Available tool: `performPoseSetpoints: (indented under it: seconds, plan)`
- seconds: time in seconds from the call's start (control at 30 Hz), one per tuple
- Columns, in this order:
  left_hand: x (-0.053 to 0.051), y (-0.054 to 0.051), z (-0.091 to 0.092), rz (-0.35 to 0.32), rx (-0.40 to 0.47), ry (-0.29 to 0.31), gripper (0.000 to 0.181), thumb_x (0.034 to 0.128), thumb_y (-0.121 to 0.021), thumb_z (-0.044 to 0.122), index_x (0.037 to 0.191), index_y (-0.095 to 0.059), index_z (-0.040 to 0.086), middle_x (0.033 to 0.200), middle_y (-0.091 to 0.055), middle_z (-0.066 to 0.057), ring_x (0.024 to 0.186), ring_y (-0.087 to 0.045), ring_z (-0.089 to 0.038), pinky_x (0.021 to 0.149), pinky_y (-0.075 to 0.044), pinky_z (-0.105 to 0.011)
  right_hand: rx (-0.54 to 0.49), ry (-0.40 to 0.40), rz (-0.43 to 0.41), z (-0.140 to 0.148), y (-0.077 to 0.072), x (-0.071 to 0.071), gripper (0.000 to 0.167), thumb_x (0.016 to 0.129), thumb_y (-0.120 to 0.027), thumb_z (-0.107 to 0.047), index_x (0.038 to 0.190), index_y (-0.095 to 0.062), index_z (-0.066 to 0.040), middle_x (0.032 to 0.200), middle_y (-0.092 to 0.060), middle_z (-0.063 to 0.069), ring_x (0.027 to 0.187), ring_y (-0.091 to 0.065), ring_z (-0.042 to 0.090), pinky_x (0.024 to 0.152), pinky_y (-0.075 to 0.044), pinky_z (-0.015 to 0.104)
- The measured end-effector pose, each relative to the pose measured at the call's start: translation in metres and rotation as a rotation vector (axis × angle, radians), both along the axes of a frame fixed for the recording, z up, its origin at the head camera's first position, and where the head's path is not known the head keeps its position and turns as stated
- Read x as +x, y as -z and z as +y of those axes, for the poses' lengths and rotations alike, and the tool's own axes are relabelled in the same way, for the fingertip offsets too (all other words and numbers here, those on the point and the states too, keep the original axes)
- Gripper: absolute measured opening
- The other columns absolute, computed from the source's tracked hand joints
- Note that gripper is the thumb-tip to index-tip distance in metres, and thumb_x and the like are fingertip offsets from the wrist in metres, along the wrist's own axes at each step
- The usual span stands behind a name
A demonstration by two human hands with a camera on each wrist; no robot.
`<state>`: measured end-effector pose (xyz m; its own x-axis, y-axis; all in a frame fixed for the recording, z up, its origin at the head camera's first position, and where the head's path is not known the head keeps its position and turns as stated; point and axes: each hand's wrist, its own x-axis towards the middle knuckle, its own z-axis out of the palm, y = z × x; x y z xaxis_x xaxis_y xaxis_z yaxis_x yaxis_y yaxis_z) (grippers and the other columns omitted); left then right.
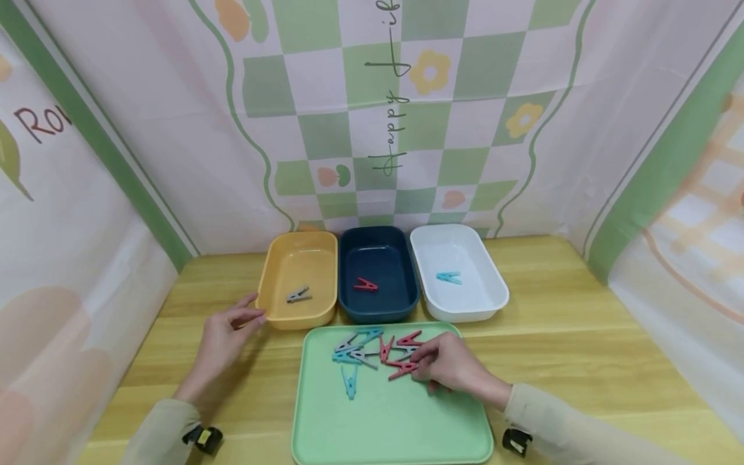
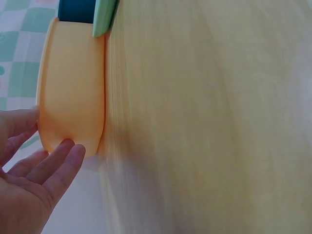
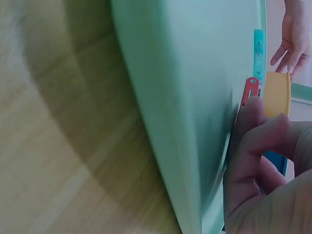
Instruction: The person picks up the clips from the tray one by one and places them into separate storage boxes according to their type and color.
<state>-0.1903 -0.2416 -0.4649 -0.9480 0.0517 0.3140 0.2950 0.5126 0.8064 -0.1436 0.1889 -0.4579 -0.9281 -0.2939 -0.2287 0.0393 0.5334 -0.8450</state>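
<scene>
My left hand (image 1: 223,336) touches the near left corner of the yellow bin (image 2: 73,83), its fingers fairly straight against the rim and outer wall. Over the green tray (image 1: 389,420), my right hand (image 1: 456,368) pinches the end of a red clothespin (image 1: 401,369) between thumb and fingertips. In the right wrist view, the curled fingers partly cover that red clothespin (image 3: 250,90). Beside it on the tray lies a cluster of red, blue and grey clothespins. One blue clothespin (image 1: 349,382) lies at the near side of the cluster.
Behind the tray, the yellow bin contains a grey clothespin (image 1: 299,295). The dark blue bin (image 1: 379,316) holds a red clothespin (image 1: 365,285), and the white bin (image 1: 465,313) a blue clothespin (image 1: 449,278). A patterned cloth (image 1: 372,129) hangs behind the wooden table (image 1: 558,361).
</scene>
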Motion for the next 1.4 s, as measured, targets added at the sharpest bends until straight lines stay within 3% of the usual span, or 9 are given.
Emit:
performPoseSetpoints:
  seconds: [0.47, 0.63, 0.9, 1.07, 1.4]
  plan:
    - [0.0, -0.001, -0.001, -0.002, 0.005, 0.001, 0.014, 0.0936, -0.076, -0.006, 0.108, -0.077, -0.008, 0.146, -0.059, -0.022, 0.118, -0.068, -0.039, 0.083, -0.058, -0.014, -0.001, -0.03, 0.006, 0.002, -0.007, -0.001, 0.011, 0.087, -0.083, 0.001, 0.094, -0.082, -0.007, 0.078, -0.075, 0.004, 0.048, -0.064, 0.017, 0.036, -0.044, 0.023]
    - [0.002, -0.003, 0.0, -0.019, 0.006, 0.004, 0.014, 0.0938, -0.075, -0.007, 0.108, -0.076, -0.009, 0.147, -0.058, -0.023, 0.12, -0.067, -0.041, 0.083, -0.058, -0.015, -0.025, -0.023, 0.046, 0.007, -0.015, -0.001, 0.011, 0.087, -0.084, -0.001, 0.096, -0.082, -0.006, 0.081, -0.075, 0.006, 0.049, -0.067, 0.024, 0.036, -0.047, 0.028]
    - [0.001, -0.003, 0.001, -0.045, 0.007, 0.008, 0.015, 0.0949, -0.074, -0.007, 0.11, -0.076, -0.009, 0.149, -0.056, -0.023, 0.121, -0.067, -0.041, 0.083, -0.059, -0.016, -0.036, -0.03, 0.068, 0.012, -0.028, -0.003, 0.009, 0.089, -0.084, -0.007, 0.098, -0.081, -0.007, 0.075, -0.073, 0.01, 0.051, -0.066, 0.034, 0.036, -0.043, 0.024]
    - [0.001, -0.002, 0.0, -0.044, 0.004, 0.011, 0.016, 0.0948, -0.075, -0.005, 0.11, -0.076, -0.008, 0.149, -0.056, -0.022, 0.12, -0.067, -0.041, 0.084, -0.058, -0.016, -0.043, -0.031, 0.095, 0.013, -0.037, -0.006, 0.01, 0.089, -0.085, -0.009, 0.098, -0.082, -0.007, 0.076, -0.073, 0.012, 0.053, -0.065, 0.041, 0.036, -0.047, 0.032]
    - [0.0, -0.001, -0.001, -0.042, -0.003, -0.001, 0.015, 0.095, -0.076, -0.003, 0.109, -0.077, -0.007, 0.149, -0.057, -0.022, 0.119, -0.068, -0.04, 0.083, -0.058, -0.016, -0.034, -0.017, 0.13, 0.012, -0.053, -0.015, 0.01, 0.09, -0.084, -0.011, 0.099, -0.082, -0.006, 0.075, -0.074, 0.013, 0.053, -0.065, 0.037, 0.038, -0.05, 0.033]
